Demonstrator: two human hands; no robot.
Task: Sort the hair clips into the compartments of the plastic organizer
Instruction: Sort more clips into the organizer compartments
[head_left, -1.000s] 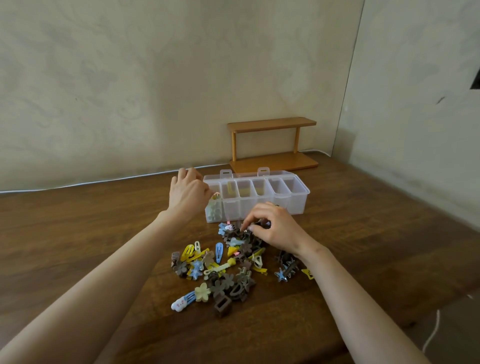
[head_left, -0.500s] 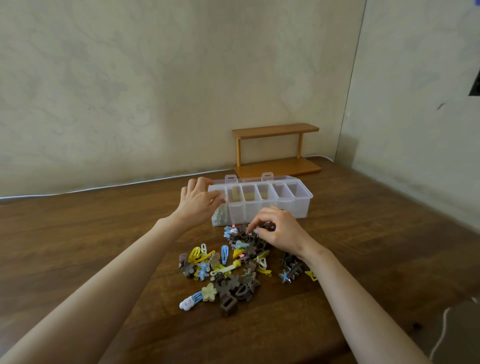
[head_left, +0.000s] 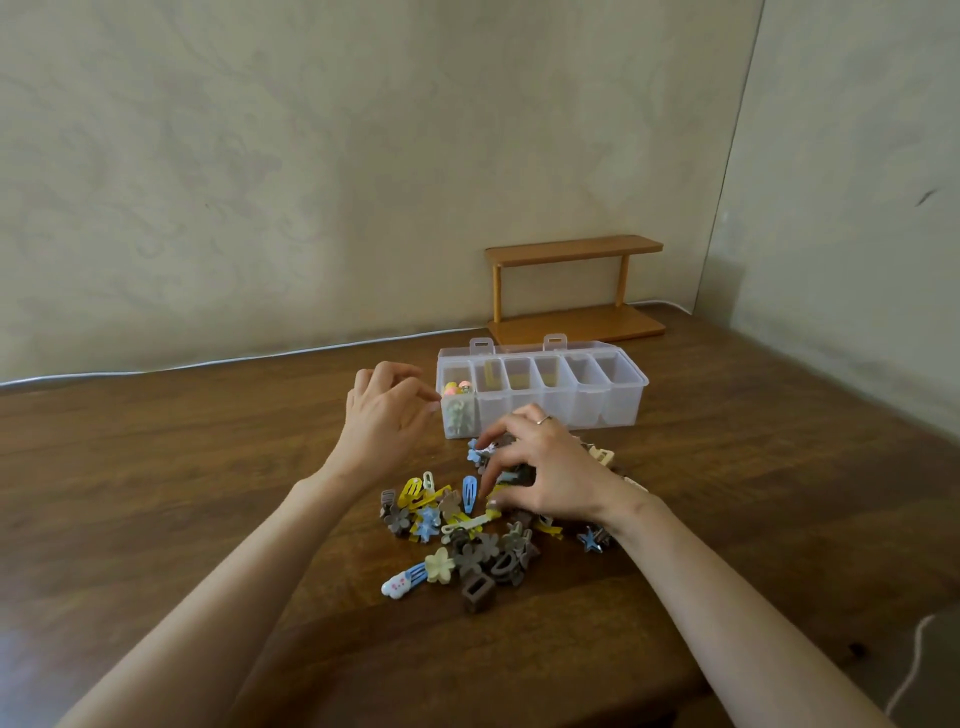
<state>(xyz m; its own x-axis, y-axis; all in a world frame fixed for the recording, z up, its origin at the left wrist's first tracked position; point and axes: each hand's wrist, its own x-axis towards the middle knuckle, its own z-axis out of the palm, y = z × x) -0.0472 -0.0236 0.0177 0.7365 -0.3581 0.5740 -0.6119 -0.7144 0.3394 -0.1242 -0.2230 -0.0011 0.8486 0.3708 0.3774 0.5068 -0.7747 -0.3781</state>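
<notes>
A clear plastic organizer (head_left: 618, 397) with several compartments stands open on the wooden table. Its leftmost compartment holds pale green and orange clips (head_left: 459, 410). In front of it lies a mixed pile of hair clips (head_left: 457, 525) in brown, yellow, blue and cream. My left hand (head_left: 387, 418) hovers just left of the organizer's left end, fingers loosely curled, with nothing visible in it. My right hand (head_left: 548, 475) is arched over the back of the pile. Its thumb and fingertips curl round a dark clip (head_left: 511, 475), and it hides the clips beneath it.
A small wooden two-tier shelf (head_left: 576, 291) stands behind the organizer against the wall. A white cable (head_left: 208, 364) runs along the table's back edge. A wall closes the right side. A pale cord (head_left: 919, 654) hangs past the table's front right corner.
My left hand has drawn back to the left from over the leftmost compartment. My right hand has sunk deeper into the pile, its fingers spread wider.
</notes>
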